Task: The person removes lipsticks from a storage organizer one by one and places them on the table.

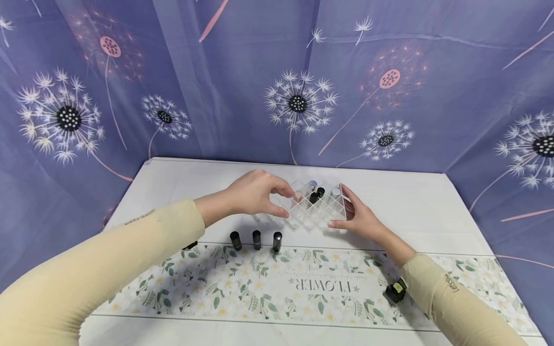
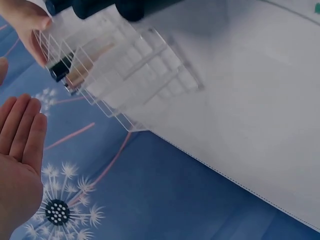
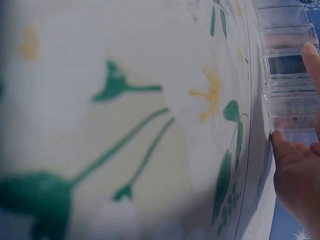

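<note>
A clear plastic lipstick organizer (image 1: 322,211) with diamond-shaped compartments lies on the table. Several tubes stand in it, among them a black one (image 1: 321,192), a silver-capped one (image 1: 335,192) and a pinkish one (image 1: 297,196). My right hand (image 1: 361,218) grips the organizer's right end, thumb at the front and fingers round the side. At the left end, my left hand (image 1: 257,192) hovers with thumb and fingers spread, fingertips close to the pinkish tube. The left wrist view shows that hand's fingers (image 2: 30,130) straight, with nothing in the palm.
Three black lipstick tubes stand in front of the organizer: left (image 1: 235,240), middle (image 1: 257,239) and right (image 1: 277,241). The white table cover (image 1: 415,206) carries a floral band (image 1: 320,307). A blue dandelion-print curtain (image 1: 233,96) hangs behind and at both sides.
</note>
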Demonstrator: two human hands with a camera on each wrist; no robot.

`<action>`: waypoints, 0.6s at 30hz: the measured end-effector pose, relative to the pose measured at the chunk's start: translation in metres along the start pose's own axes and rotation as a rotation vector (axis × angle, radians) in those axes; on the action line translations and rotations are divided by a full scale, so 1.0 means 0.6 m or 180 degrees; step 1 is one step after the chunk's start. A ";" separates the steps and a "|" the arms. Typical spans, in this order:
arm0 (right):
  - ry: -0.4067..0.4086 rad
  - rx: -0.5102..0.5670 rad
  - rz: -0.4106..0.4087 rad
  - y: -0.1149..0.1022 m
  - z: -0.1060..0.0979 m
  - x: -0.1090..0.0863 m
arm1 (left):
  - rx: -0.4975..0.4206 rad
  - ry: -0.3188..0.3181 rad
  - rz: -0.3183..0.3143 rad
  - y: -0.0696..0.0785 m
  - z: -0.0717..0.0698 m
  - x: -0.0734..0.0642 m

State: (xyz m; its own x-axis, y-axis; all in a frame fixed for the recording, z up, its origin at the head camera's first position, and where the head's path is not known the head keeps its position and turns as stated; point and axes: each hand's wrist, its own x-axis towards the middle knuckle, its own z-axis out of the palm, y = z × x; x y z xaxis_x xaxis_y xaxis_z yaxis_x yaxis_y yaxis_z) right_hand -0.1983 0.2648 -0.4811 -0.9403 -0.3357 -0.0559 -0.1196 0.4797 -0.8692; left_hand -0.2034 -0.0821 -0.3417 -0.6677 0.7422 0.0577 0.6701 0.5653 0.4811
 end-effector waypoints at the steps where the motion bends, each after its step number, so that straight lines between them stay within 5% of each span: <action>1: 0.0003 0.0002 -0.0002 0.000 0.000 0.000 | 0.0010 0.0019 0.0003 -0.003 -0.001 0.004; 18: 0.0003 0.0147 -0.0019 0.008 0.001 0.004 | 0.0027 0.0008 -0.0164 -0.043 -0.001 0.065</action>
State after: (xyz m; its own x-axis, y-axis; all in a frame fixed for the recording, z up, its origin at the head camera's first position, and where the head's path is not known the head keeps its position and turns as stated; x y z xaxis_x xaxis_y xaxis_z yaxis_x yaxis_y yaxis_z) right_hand -0.2011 0.2658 -0.4860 -0.9399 -0.3376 -0.0503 -0.1102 0.4398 -0.8913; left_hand -0.2471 -0.0678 -0.3511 -0.7022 0.7111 0.0353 0.6375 0.6058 0.4760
